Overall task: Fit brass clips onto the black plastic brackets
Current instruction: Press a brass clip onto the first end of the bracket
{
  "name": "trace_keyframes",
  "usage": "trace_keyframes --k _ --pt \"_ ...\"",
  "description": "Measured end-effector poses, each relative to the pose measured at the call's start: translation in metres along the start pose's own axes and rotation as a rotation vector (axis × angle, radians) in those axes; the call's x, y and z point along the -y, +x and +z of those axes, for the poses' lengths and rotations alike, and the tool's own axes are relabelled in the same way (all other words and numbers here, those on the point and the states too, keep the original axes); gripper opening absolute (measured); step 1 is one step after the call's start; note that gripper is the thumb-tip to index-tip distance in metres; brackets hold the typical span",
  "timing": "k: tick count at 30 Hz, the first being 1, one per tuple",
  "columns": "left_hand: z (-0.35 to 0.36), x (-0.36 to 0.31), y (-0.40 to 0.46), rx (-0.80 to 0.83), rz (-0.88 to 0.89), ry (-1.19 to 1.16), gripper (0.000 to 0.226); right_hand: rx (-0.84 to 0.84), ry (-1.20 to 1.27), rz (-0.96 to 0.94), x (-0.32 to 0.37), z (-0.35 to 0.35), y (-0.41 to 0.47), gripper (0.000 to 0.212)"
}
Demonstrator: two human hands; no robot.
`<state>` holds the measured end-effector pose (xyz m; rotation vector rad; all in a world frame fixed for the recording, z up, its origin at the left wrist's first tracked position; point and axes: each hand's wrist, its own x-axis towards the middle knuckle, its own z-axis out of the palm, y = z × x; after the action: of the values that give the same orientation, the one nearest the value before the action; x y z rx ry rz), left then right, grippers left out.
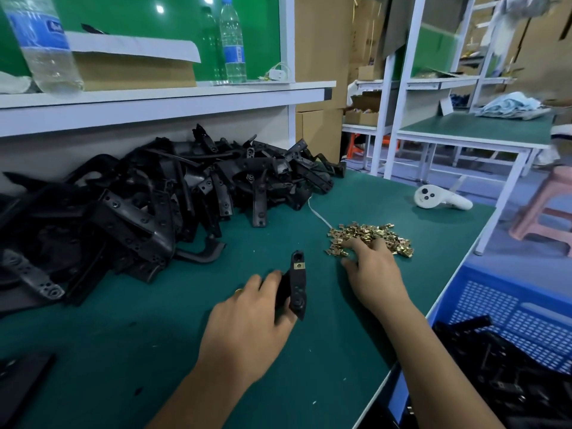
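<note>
My left hand (247,317) grips a black plastic bracket (296,286) above the green table, its far end pointing away from me. One brass clip (299,265) sits on that bracket near its far end. My right hand (373,270) reaches into a loose heap of brass clips (368,233), fingers curled down among them; whether it holds one is hidden. A big pile of black brackets (154,205) lies at the left and back of the table.
A white controller (433,198) lies at the table's (216,351) far right. A blue crate (507,311) with black brackets stands below the right edge. A white shelf above carries water bottles (233,41) and a cardboard box (133,61). A pink stool (548,209) stands at right.
</note>
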<state>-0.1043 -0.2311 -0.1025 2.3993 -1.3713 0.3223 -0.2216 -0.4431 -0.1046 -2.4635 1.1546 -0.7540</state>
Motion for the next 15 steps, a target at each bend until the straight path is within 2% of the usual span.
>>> trace_keyframes --k 4,8,11,15 --pt "-0.004 -0.003 0.021 -0.056 0.022 0.008 0.049 -0.021 -0.094 -0.056 0.005 0.001 -0.003 0.029" --pt "0.001 -0.014 0.043 -0.132 -0.008 -0.018 0.040 -0.042 -0.074 -0.068 0.011 -0.003 -0.005 0.016" --pt "0.009 -0.012 0.030 -0.097 0.015 -0.002 0.038 -0.036 -0.039 -0.057 0.009 -0.006 -0.005 0.008" --pt "0.006 0.013 0.013 -0.035 0.021 -0.054 0.048 0.024 0.097 -0.055 0.008 -0.009 -0.012 0.003"
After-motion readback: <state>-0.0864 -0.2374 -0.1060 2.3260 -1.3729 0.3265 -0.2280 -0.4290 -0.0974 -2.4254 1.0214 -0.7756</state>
